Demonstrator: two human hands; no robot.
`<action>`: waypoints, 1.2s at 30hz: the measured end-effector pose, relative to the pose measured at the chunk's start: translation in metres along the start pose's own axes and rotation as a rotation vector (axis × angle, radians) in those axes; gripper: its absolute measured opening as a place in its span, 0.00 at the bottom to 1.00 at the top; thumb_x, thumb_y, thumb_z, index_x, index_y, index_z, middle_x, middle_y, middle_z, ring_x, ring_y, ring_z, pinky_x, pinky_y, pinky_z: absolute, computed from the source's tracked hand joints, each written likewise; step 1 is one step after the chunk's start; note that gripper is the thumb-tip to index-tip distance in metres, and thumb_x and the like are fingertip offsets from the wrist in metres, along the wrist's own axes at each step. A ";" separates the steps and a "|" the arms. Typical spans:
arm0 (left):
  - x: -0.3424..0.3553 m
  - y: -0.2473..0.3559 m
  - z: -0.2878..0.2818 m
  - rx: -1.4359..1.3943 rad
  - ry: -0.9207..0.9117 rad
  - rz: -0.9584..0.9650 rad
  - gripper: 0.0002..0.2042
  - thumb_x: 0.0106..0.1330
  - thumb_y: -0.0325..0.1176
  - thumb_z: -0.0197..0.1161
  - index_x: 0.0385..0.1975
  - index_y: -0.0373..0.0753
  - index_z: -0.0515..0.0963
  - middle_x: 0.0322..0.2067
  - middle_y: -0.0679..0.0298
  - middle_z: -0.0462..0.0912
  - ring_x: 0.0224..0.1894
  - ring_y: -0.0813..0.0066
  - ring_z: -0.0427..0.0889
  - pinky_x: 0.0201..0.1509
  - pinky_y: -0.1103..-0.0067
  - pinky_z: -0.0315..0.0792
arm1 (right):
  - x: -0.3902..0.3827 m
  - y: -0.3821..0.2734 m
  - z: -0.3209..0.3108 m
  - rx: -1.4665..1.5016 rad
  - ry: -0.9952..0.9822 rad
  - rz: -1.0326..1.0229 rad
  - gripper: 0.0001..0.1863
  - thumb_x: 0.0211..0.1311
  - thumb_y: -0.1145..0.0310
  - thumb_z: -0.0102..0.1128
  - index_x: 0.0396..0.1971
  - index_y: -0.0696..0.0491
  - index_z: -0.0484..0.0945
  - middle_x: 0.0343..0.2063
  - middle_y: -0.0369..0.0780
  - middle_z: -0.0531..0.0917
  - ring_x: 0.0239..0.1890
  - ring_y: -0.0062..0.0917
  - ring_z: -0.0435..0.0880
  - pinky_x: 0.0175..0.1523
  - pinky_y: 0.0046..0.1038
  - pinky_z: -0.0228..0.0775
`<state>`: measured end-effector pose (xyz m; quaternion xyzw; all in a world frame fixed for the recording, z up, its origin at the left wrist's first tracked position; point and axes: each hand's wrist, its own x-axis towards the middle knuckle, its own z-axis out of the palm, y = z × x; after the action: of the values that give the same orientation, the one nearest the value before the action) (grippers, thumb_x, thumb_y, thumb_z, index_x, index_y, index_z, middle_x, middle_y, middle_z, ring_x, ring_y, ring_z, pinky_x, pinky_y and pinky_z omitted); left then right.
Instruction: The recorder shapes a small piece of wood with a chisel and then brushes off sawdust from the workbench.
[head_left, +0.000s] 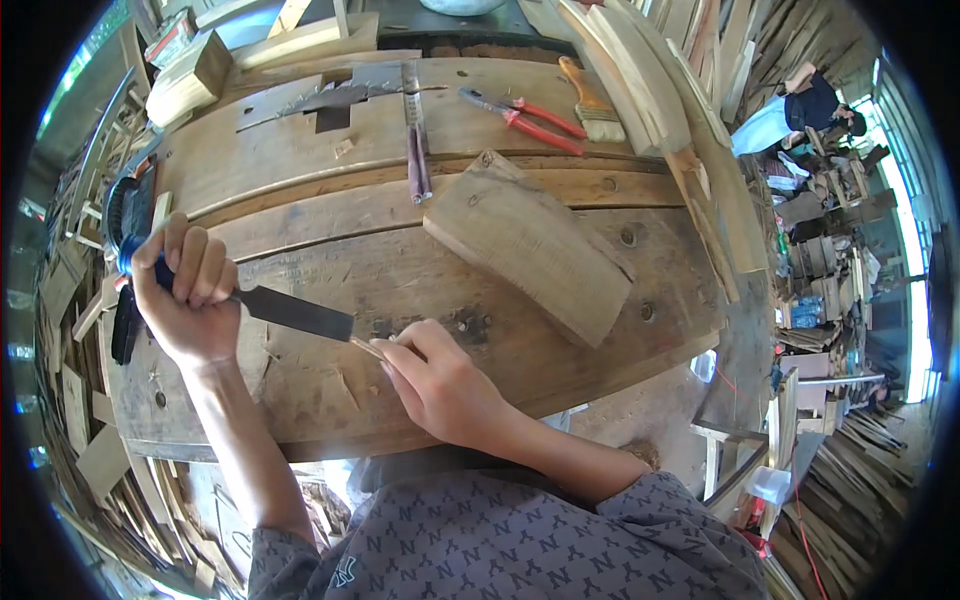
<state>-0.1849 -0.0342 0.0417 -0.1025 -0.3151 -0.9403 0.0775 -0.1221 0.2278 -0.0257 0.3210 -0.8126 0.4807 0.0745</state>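
My left hand (190, 285) is closed round the handle of a chisel (300, 313) with a broad, dark, flat blade. The blade slants down to the right, above the scarred wooden workbench (330, 260). My right hand (435, 385) pinches a thin, pale, pencil-like stick (366, 347) between thumb and fingers, its tip at the blade's end. Whether tip and blade touch, I cannot tell. Most of the stick is hidden by my fingers. Right of the blade, a flat wooden board (535, 245) lies at an angle on the bench.
Beyond the board lie red-handled pliers (525, 118), a paintbrush (595, 105) and a narrow ruler-like strip (414, 130). A toothed saw blade (340, 97) is at the far left. Timber strips (650, 90) line the right side. Another person (805, 110) is in the right background.
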 end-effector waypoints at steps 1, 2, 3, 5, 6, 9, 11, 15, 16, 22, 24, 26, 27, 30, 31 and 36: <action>0.000 -0.002 0.003 0.000 -0.013 -0.001 0.14 0.76 0.37 0.53 0.25 0.43 0.62 0.15 0.75 0.55 0.16 0.87 0.51 0.18 0.84 0.47 | 0.000 -0.001 -0.001 -0.006 0.011 -0.004 0.12 0.62 0.79 0.61 0.46 0.63 0.80 0.35 0.46 0.75 0.38 0.40 0.77 0.44 0.36 0.72; 0.001 -0.004 0.006 0.013 -0.045 -0.001 0.14 0.75 0.37 0.54 0.26 0.43 0.62 0.15 0.75 0.55 0.16 0.87 0.50 0.18 0.84 0.47 | 0.001 -0.001 -0.001 0.002 0.005 0.034 0.12 0.63 0.78 0.61 0.46 0.63 0.80 0.35 0.46 0.75 0.38 0.40 0.77 0.45 0.36 0.72; 0.002 -0.005 0.007 0.027 -0.076 -0.001 0.14 0.75 0.37 0.54 0.26 0.43 0.62 0.15 0.75 0.55 0.16 0.87 0.50 0.18 0.84 0.47 | 0.001 -0.002 -0.001 0.011 -0.001 0.072 0.12 0.63 0.78 0.61 0.46 0.63 0.80 0.35 0.46 0.75 0.39 0.40 0.77 0.45 0.37 0.72; 0.001 -0.003 0.001 -0.004 -0.082 -0.002 0.14 0.75 0.37 0.55 0.26 0.43 0.61 0.15 0.75 0.55 0.16 0.86 0.50 0.18 0.84 0.46 | 0.000 -0.001 0.000 0.000 0.006 0.049 0.13 0.64 0.77 0.61 0.47 0.63 0.80 0.35 0.46 0.76 0.39 0.40 0.77 0.45 0.37 0.72; 0.002 -0.001 -0.005 -0.032 -0.078 -0.004 0.14 0.75 0.37 0.55 0.26 0.43 0.61 0.15 0.75 0.55 0.16 0.86 0.50 0.18 0.84 0.46 | 0.000 -0.001 0.000 -0.006 0.006 0.030 0.13 0.64 0.77 0.60 0.48 0.63 0.79 0.35 0.47 0.76 0.39 0.40 0.77 0.46 0.37 0.72; 0.005 0.007 -0.022 -0.079 0.013 0.084 0.15 0.76 0.35 0.54 0.24 0.43 0.61 0.15 0.74 0.55 0.17 0.84 0.51 0.21 0.83 0.49 | -0.002 0.001 0.000 -0.037 0.021 0.036 0.19 0.66 0.76 0.59 0.56 0.63 0.76 0.35 0.47 0.76 0.39 0.40 0.76 0.47 0.37 0.72; 0.007 0.024 -0.041 -0.085 0.097 0.248 0.16 0.75 0.36 0.55 0.22 0.42 0.65 0.15 0.74 0.56 0.17 0.83 0.52 0.22 0.82 0.49 | -0.002 0.000 0.000 -0.040 0.009 0.043 0.23 0.65 0.76 0.58 0.60 0.63 0.73 0.36 0.47 0.76 0.39 0.40 0.76 0.47 0.37 0.72; 0.004 0.042 -0.069 -0.088 0.273 0.425 0.18 0.73 0.40 0.58 0.21 0.44 0.64 0.16 0.72 0.57 0.20 0.80 0.55 0.27 0.80 0.53 | -0.001 -0.004 -0.003 -0.177 -0.118 -0.034 0.32 0.62 0.77 0.58 0.67 0.63 0.66 0.38 0.46 0.76 0.41 0.38 0.75 0.49 0.35 0.72; 0.006 0.038 -0.064 -0.021 0.376 0.480 0.19 0.72 0.42 0.59 0.20 0.44 0.63 0.16 0.72 0.57 0.21 0.79 0.55 0.29 0.78 0.54 | -0.001 -0.005 -0.003 -0.176 -0.118 -0.033 0.32 0.62 0.77 0.58 0.67 0.63 0.66 0.38 0.46 0.76 0.41 0.38 0.75 0.49 0.35 0.72; 0.013 0.021 -0.054 0.118 0.629 0.487 0.22 0.70 0.49 0.64 0.21 0.44 0.62 0.18 0.70 0.59 0.23 0.75 0.59 0.33 0.77 0.57 | -0.001 -0.004 0.000 -0.277 -0.143 -0.082 0.32 0.58 0.75 0.60 0.65 0.62 0.69 0.39 0.45 0.77 0.43 0.37 0.76 0.52 0.33 0.73; 0.014 0.019 -0.060 0.162 0.719 0.447 0.21 0.69 0.47 0.64 0.23 0.44 0.62 0.18 0.69 0.62 0.24 0.74 0.63 0.34 0.76 0.61 | -0.001 -0.004 -0.001 -0.250 -0.134 -0.081 0.29 0.58 0.75 0.60 0.62 0.63 0.71 0.39 0.45 0.77 0.43 0.37 0.76 0.52 0.34 0.73; 0.013 0.022 -0.069 0.180 0.731 0.399 0.18 0.69 0.44 0.64 0.25 0.43 0.64 0.20 0.68 0.68 0.27 0.72 0.69 0.37 0.76 0.67 | -0.001 -0.003 0.001 -0.227 -0.112 -0.087 0.27 0.59 0.75 0.60 0.60 0.62 0.73 0.38 0.45 0.77 0.43 0.38 0.76 0.52 0.35 0.73; 0.012 0.025 -0.074 0.219 0.775 0.357 0.16 0.69 0.43 0.64 0.27 0.43 0.66 0.23 0.67 0.71 0.29 0.71 0.71 0.39 0.75 0.69 | -0.001 -0.004 0.002 -0.208 -0.095 -0.093 0.25 0.60 0.75 0.60 0.59 0.62 0.74 0.37 0.46 0.77 0.43 0.38 0.76 0.51 0.35 0.73; 0.003 0.021 -0.079 0.357 0.812 0.252 0.12 0.67 0.43 0.65 0.34 0.44 0.72 0.30 0.66 0.78 0.34 0.73 0.77 0.39 0.76 0.72 | -0.001 -0.001 -0.001 -0.118 -0.094 -0.063 0.22 0.61 0.74 0.60 0.56 0.60 0.76 0.36 0.46 0.78 0.42 0.39 0.76 0.50 0.37 0.74; -0.004 0.023 -0.085 0.426 0.778 0.154 0.12 0.67 0.44 0.65 0.37 0.44 0.73 0.31 0.66 0.78 0.35 0.74 0.78 0.38 0.77 0.71 | 0.000 0.000 -0.002 -0.114 -0.089 -0.061 0.22 0.61 0.74 0.60 0.56 0.60 0.76 0.36 0.46 0.78 0.42 0.39 0.76 0.50 0.37 0.74; -0.037 0.019 -0.077 0.515 0.712 -0.139 0.17 0.66 0.49 0.68 0.39 0.42 0.77 0.29 0.67 0.78 0.26 0.80 0.76 0.25 0.85 0.65 | 0.005 0.002 -0.009 -0.118 -0.161 -0.063 0.20 0.61 0.74 0.60 0.54 0.59 0.78 0.34 0.45 0.79 0.41 0.39 0.77 0.48 0.37 0.75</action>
<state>-0.1566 -0.0930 -0.0168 0.2716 -0.4987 -0.8110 0.1408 -0.1284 0.2334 -0.0203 0.3789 -0.8324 0.4022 0.0430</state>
